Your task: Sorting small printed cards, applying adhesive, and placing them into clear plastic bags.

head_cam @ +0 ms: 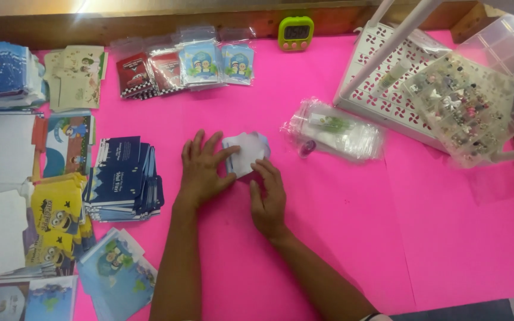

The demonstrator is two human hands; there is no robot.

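Both hands press flat on a small pale paper packet (pixel 246 153) lying on the pink table cover (pixel 328 238). The left hand (pixel 200 169) lies spread, fingers reaching the packet's left edge; the right hand (pixel 269 199) presses its lower right edge with fingers together. Just right of the packet sits a crinkled clear plastic bag (pixel 334 129); well left of it, a stack of dark blue cards (pixel 123 178).

Both bare forearms reach up from the bottom edge, angled inward. The left hand (pixel 202 169) lies palm down, fingers spread flat and pointing forward. The right hand (pixel 269 199) sits just beside it, slightly lower, fingers together and pressed down, wrist bent inward.
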